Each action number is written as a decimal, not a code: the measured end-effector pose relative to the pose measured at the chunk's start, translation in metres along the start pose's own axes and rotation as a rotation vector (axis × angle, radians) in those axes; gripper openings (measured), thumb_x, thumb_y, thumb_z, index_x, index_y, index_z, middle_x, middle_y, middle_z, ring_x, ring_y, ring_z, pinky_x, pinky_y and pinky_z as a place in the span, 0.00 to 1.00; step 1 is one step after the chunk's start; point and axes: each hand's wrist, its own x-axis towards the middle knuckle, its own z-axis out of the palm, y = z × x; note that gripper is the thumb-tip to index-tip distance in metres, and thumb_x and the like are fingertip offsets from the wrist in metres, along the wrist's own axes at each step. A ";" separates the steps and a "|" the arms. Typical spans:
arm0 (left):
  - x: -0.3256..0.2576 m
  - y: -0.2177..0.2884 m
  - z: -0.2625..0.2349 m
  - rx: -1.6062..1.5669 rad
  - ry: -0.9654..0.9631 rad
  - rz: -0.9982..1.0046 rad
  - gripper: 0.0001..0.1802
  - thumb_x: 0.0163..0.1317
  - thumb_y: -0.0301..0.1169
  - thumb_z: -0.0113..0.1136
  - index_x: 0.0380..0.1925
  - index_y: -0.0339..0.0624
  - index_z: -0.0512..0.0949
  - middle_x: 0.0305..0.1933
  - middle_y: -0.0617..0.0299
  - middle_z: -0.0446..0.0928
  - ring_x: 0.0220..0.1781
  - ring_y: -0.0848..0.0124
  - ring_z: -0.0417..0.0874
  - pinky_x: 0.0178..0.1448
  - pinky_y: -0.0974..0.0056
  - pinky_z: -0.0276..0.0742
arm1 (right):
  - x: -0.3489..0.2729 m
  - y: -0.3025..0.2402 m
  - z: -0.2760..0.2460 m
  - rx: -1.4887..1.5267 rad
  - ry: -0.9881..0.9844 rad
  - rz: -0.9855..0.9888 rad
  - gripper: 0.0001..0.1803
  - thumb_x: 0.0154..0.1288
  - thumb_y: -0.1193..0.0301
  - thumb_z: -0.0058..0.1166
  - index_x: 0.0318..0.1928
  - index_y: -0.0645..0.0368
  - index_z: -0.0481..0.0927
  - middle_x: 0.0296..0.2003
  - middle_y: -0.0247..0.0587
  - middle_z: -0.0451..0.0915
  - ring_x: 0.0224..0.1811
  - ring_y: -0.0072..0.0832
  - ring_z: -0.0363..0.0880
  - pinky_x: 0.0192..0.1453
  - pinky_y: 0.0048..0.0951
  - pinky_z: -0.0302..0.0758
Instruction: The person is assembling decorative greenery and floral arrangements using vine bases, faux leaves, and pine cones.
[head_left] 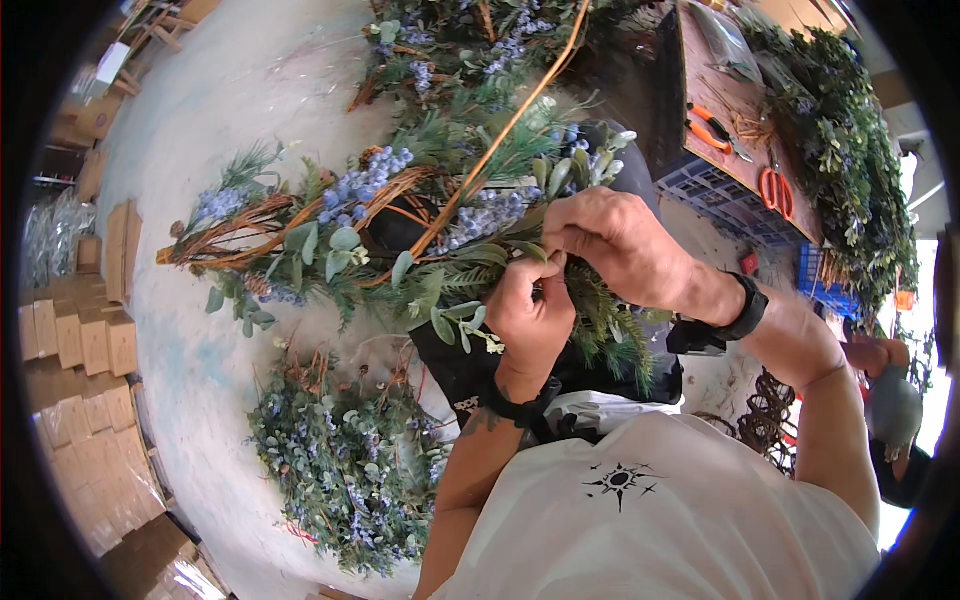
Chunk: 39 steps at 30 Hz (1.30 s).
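Note:
Across my lap lies a twig wreath [405, 185] dressed with green leaves, fern-like sprigs and clusters of blue berries [365, 185]. One long brown vine [515, 120] sticks up from it toward the far side. My left hand [530, 312] is closed in a pinch at the wreath's near right part, among the leaves. My right hand [622, 248] meets it there, fingers bent and pinched together, palm turned down. Whatever is between the fingertips of both hands is too small and hidden to make out. Pale green leaves [585, 170] stand just beyond the right hand.
A crate-borne board [720, 130] at the far right carries orange-handled pliers [715, 130] and red-handled scissors [777, 192]. Finished-looking garlands [835, 120] hang beside it. More greenery [345, 450] lies on the floor at left, near stacked cardboard boxes [90, 340]. A person [890, 400] is at right.

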 end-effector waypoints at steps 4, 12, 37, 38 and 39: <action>0.001 0.004 -0.001 -0.023 0.002 -0.060 0.10 0.58 0.18 0.74 0.33 0.40 0.80 0.28 0.56 0.84 0.27 0.65 0.85 0.34 0.62 0.80 | -0.001 0.001 0.004 0.254 0.038 -0.040 0.03 0.76 0.74 0.54 0.41 0.59 0.76 0.35 0.38 0.78 0.33 0.41 0.77 0.41 0.38 0.77; -0.004 -0.003 0.004 -0.108 -0.030 -0.109 0.15 0.60 0.15 0.72 0.32 0.38 0.72 0.30 0.61 0.82 0.34 0.77 0.82 0.42 0.68 0.79 | -0.044 -0.007 -0.016 0.779 -0.142 0.701 0.08 0.79 0.68 0.56 0.39 0.57 0.77 0.35 0.25 0.74 0.36 0.15 0.69 0.40 0.24 0.70; 0.000 0.011 -0.005 -0.051 -0.072 -0.059 0.08 0.65 0.18 0.71 0.42 0.33 0.83 0.39 0.56 0.89 0.39 0.71 0.89 0.47 0.65 0.85 | -0.049 0.004 -0.024 0.752 0.450 0.830 0.20 0.78 0.56 0.60 0.58 0.57 0.79 0.48 0.32 0.81 0.48 0.22 0.78 0.46 0.29 0.81; 0.003 0.012 -0.004 0.028 -0.095 0.011 0.08 0.65 0.18 0.71 0.42 0.33 0.84 0.39 0.55 0.89 0.39 0.69 0.90 0.47 0.64 0.85 | -0.046 0.016 -0.024 0.792 0.566 0.993 0.21 0.79 0.55 0.58 0.60 0.56 0.79 0.47 0.32 0.81 0.49 0.24 0.78 0.48 0.34 0.80; 0.006 0.015 -0.006 0.074 -0.134 0.054 0.08 0.65 0.18 0.71 0.43 0.33 0.85 0.39 0.52 0.89 0.39 0.65 0.92 0.47 0.63 0.86 | -0.044 0.030 -0.018 0.935 0.557 1.025 0.20 0.81 0.54 0.55 0.59 0.55 0.79 0.48 0.33 0.81 0.49 0.25 0.79 0.49 0.35 0.79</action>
